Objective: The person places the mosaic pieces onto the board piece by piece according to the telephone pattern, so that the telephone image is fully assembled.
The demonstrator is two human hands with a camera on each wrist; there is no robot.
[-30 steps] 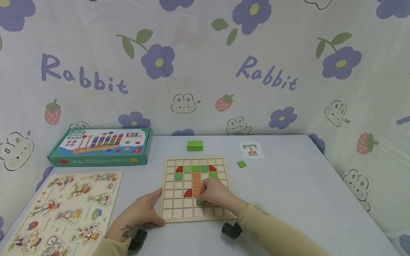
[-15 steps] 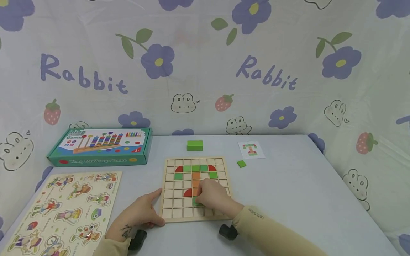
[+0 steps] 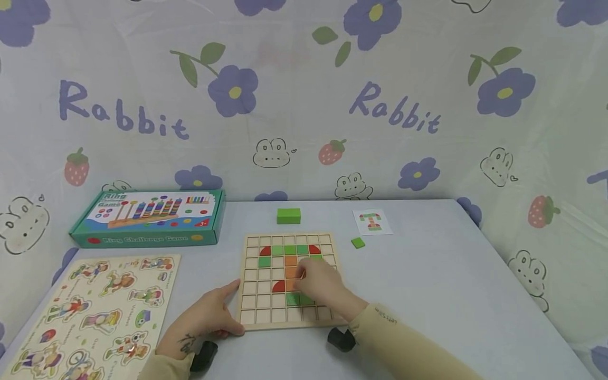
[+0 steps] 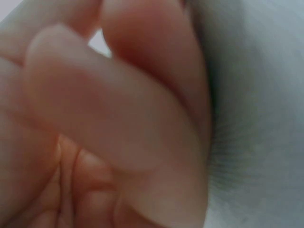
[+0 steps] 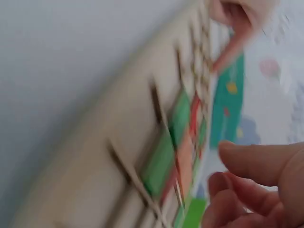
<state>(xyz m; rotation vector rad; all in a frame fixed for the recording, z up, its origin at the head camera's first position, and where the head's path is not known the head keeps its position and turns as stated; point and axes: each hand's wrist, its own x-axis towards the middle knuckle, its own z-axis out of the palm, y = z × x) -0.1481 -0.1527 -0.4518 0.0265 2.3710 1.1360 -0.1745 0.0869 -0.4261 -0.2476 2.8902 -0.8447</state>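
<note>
A wooden grid board (image 3: 263,316) lies mid-table, its cells partly filled with red quarter-round tiles (image 3: 279,286), orange square tiles (image 3: 291,261) and green square tiles (image 3: 290,250). Two green tiles (image 3: 293,299) sit side by side in a lower row. Over the right part of the board hovers my right hand (image 3: 320,282); in the right wrist view its thumb (image 5: 251,161) and fingers stand apart with nothing between them. My left hand (image 3: 209,314) touches the board's left edge with an outstretched index finger and its lower left corner with the thumb. The left wrist view shows curled fingers (image 4: 114,99) close up.
A picture card (image 3: 372,222) and a loose green tile (image 3: 358,243) lie behind the board to the right. A green block (image 3: 288,216) stands at the back. On the left are a green game box (image 3: 152,219) and a wooden picture puzzle (image 3: 95,322).
My right hand pushed a green tile leftward into the lower row, then let go and lifted slightly away, uncovering a second green tile to its right. My left hand stayed put.
</note>
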